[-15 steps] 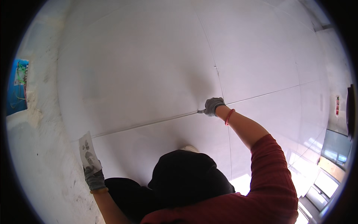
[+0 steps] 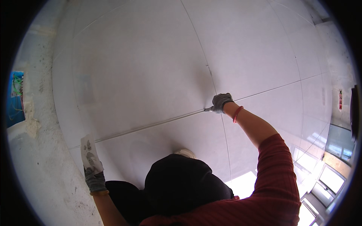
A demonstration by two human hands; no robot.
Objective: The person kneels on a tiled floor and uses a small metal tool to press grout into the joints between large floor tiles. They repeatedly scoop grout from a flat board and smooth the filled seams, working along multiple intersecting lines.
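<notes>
My right hand [image 2: 221, 103], in a grey glove, is closed on a small dark-tipped tool [image 2: 207, 109]. Its tip touches the joint line [image 2: 162, 122] between large pale grey tiles [image 2: 135, 67], close to where two joints cross. Most of the tool is hidden in the fist. At the lower left my left hand [image 2: 95, 180], also gloved, grips a flat whitish rectangular plate [image 2: 90, 152] with dark grey smears on its face. The plate is held upright in front of the tiles' left edge.
On the left, a rough plastered strip [image 2: 41, 101] borders the tiles and holds a blue electrical box [image 2: 16, 96] with loose wires. Dark clothing [image 2: 184, 184] covers the lower middle, with a pale rounded object [image 2: 185, 152] just beyond it. Windows [image 2: 332, 179] stand at the lower right.
The view has shifted slightly. My right hand and its tool are a little nearer the joint crossing, further right along the line. The left hand keeps its hold on the plate.
</notes>
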